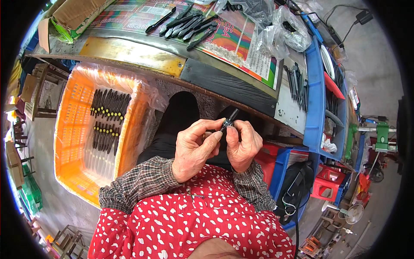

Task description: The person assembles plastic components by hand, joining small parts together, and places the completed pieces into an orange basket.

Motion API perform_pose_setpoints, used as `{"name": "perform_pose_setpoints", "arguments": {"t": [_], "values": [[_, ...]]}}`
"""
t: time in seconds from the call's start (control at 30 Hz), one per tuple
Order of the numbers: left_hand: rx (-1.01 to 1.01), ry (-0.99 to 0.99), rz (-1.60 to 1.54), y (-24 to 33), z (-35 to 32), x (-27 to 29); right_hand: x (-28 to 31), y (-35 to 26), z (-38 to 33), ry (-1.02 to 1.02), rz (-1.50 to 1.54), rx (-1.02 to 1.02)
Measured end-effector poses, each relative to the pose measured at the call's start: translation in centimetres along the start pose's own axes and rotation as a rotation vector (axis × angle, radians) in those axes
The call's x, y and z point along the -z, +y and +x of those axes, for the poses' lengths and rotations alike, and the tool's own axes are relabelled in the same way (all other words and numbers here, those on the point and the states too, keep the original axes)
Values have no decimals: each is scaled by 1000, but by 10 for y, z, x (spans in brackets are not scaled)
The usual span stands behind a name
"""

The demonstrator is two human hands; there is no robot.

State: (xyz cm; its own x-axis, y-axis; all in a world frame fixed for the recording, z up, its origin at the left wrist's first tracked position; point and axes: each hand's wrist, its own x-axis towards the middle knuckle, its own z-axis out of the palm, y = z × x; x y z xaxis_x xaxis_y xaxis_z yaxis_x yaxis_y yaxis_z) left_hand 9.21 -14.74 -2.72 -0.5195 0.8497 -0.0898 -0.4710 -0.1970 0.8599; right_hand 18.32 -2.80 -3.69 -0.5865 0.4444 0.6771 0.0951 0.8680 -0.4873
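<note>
Over my lap, both hands meet around a slim black handle-like piece [231,118]; its exact kind is hard to make out. My left hand [194,149] pinches its lower left end between thumb and fingers. On the other side, the thumb and forefinger of my right hand [242,144] press against it, and its dark tip sticks up between the hands. Similar black pieces [189,26] lie in a loose pile on the table ahead. In the orange basket [69,138] to my left, more black pieces with yellow dots [108,105] are laid in two rows.
The table's worn front edge [228,86] runs just beyond my hands. A blue tray [315,95] with dark parts and clear plastic bags [284,34] are at the right. A cardboard box [77,15] sits far left. A black bag [295,185] and red stools [325,183] stand low right.
</note>
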Motion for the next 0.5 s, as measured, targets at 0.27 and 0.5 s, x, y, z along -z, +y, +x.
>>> {"name": "perform_pose_setpoints", "arguments": {"t": [0.27,0.5], "values": [[5,-17,-25,3,-1,-1,-8,-5,-11,132,214,-217],[-12,-10,-27,1,-2,0,-6,-8,-6,145,150,-49]]}}
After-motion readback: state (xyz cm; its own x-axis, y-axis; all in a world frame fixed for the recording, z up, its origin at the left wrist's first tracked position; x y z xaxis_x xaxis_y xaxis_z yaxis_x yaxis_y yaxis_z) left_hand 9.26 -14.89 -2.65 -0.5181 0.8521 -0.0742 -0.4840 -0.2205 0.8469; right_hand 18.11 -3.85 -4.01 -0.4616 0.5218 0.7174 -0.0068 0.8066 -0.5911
